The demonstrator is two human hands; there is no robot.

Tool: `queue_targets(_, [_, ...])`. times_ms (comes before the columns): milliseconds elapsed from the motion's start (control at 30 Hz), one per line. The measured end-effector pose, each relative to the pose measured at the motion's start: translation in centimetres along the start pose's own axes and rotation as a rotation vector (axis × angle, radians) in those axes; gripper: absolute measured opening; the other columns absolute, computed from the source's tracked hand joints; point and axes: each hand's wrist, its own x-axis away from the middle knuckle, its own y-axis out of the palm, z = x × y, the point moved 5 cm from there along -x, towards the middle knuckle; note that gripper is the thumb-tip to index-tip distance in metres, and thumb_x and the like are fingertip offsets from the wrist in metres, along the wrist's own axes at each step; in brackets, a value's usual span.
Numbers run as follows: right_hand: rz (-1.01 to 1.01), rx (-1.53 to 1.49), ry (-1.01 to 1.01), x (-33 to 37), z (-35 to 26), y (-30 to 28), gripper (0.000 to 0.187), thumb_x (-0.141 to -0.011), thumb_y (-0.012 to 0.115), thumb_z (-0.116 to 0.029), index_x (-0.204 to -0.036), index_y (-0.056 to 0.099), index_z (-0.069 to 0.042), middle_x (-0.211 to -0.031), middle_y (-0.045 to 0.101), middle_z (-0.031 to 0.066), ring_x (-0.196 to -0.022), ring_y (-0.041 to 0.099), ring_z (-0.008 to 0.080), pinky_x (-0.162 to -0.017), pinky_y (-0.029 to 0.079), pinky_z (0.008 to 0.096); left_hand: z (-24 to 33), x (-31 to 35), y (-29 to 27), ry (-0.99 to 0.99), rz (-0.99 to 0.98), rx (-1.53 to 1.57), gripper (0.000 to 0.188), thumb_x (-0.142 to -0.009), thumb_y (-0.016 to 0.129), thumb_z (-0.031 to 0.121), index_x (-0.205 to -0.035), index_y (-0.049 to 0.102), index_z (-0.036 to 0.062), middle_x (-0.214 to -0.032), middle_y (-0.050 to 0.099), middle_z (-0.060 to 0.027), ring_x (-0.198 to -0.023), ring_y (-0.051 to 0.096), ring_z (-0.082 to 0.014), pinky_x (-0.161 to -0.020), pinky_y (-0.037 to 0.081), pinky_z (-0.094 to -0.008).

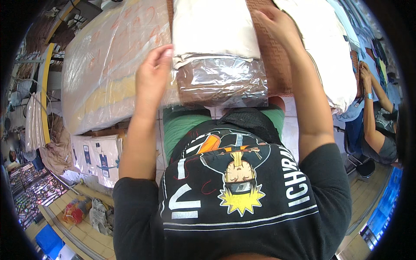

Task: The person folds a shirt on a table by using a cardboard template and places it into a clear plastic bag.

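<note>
A folded cream garment (214, 28) lies in front of me, partly inside a clear plastic bag (221, 82) whose loose end reaches toward my lap. Beside the garment's left edge is my left hand (151, 73), its fingers loosely curved and slightly apart, with no object visible in them. My right hand (279, 26) hovers by the upper right edge, fingers pointing inward and apart, holding nothing I can see. Whether either hand's fingertips touch the garment or plastic, I cannot tell.
At left stands a large plastic-wrapped bundle (117, 65); a pile of white cloth (329, 47) lies to the right. Brown woven-pattern surface (275, 56) shows between them. Packed garments (97, 158) sit lower left. Another person's hands (365, 76) work at far right.
</note>
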Motion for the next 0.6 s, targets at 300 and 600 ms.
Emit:
queue_targets(300, [-0.581,-0.445,0.589,10.8,0.6,0.5,0.033,-0.086,0.061,-0.038,-0.083,0.062,-0.005,-0.063,0.061,0.0025,-0.052,0.058,0.0086,-0.044,0.038,0.0202,-4.9,-1.7,-0.1,-0.624,-0.227,0.141,0.029,-0.090,0.057,0.034,-0.099,0.061,0.0064,-0.082,0.063,0.0004,-0.069,0.058,-0.0058,-0.058,0.048,-0.0185])
queue_targets(600, [-0.563,-0.428,0.553,11.3,2.0,-0.2,0.023,-0.087,0.061,-0.029,-0.078,0.059,-0.008,-0.061,0.059,-0.0001,-0.051,0.056,0.0080,-0.045,0.037,0.0207,-4.3,-2.2,1.2,-0.342,-0.188,-0.072,0.023,-0.082,0.068,0.024,-0.076,0.064,0.0025,-0.060,0.060,-0.0006,-0.053,0.056,-0.0073,-0.049,0.046,-0.0207])
